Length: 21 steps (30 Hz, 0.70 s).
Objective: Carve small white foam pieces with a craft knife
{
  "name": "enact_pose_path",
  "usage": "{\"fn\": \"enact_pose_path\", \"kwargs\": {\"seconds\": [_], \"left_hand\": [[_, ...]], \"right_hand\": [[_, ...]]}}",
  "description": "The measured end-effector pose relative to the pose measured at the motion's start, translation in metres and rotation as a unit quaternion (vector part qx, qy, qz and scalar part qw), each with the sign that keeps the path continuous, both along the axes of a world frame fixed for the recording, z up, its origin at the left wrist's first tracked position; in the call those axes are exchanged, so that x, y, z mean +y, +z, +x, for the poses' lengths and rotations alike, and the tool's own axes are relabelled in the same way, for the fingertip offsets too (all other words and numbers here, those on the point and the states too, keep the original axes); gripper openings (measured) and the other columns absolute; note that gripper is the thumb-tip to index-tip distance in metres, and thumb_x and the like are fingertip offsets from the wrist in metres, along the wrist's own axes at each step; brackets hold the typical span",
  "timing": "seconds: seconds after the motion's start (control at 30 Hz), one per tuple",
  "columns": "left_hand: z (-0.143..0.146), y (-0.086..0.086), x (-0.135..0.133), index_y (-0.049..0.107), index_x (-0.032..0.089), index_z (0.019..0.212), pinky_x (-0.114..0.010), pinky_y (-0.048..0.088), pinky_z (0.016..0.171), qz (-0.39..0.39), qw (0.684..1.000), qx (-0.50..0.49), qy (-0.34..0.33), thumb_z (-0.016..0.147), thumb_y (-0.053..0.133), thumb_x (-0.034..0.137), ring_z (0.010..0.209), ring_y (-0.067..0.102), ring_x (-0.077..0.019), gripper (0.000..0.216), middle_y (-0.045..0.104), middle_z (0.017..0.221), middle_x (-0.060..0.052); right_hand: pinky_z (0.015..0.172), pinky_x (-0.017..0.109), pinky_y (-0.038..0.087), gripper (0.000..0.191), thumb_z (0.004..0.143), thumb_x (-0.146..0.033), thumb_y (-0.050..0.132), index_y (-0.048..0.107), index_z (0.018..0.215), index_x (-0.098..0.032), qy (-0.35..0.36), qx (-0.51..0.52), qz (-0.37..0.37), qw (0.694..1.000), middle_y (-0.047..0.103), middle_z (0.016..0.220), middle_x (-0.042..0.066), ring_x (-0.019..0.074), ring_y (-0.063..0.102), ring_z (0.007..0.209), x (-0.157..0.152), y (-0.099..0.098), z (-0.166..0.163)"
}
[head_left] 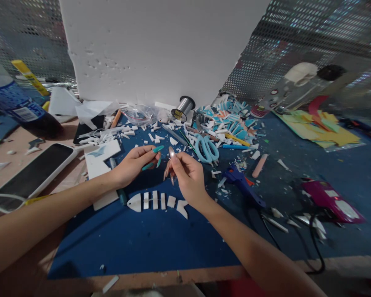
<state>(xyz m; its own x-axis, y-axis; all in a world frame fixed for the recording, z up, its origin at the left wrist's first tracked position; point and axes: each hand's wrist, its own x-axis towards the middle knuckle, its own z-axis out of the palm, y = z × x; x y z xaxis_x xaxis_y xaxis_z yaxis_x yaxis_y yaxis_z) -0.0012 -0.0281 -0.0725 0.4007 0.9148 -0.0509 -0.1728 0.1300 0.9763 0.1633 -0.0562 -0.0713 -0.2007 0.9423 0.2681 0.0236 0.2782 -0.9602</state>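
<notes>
My left hand (135,164) is closed in a pinch, its long nails painted turquoise. Opposite it, a short gap apart, my right hand (188,175) pinches with thumb and forefinger. A faint, thin strand (165,156) seems to run between the fingertips; its material is too fine to make out. Below the hands, white foam pieces lie in a row shaped like a fish skeleton: a pointed head (135,203) with a small hole, several rectangular strips (155,200) and a forked tail (182,209). Gaps separate the pieces, with thin links visible between some strips.
Behind the hands are a spool (183,109), light blue scissors (206,148) and a heap of foam scraps (231,119). A blue glue gun (244,185) with its cord lies right. At left are a phone (34,177), a bottle (21,107) and white foam board (103,152).
</notes>
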Motion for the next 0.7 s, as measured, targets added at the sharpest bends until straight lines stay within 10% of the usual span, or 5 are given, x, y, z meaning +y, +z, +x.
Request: {"fn": "enact_pose_path", "kwargs": {"seconds": [0.7], "left_hand": [[-0.0006,-0.0019,-0.0002,0.056,0.013,0.067,-0.017,0.034,0.051,-0.002,1.0,-0.003,-0.001,0.084,0.056,0.033,0.055,0.039,-0.0064,0.026,0.045,0.06,0.002]], "right_hand": [[0.047,0.024,0.04,0.034,0.092,-0.038,0.047,0.052,0.064,-0.02,0.006,0.002,-0.004,1.0,0.051,0.055,-0.003,0.009,0.047,0.046,-0.0004,-0.0008,0.0004]]}}
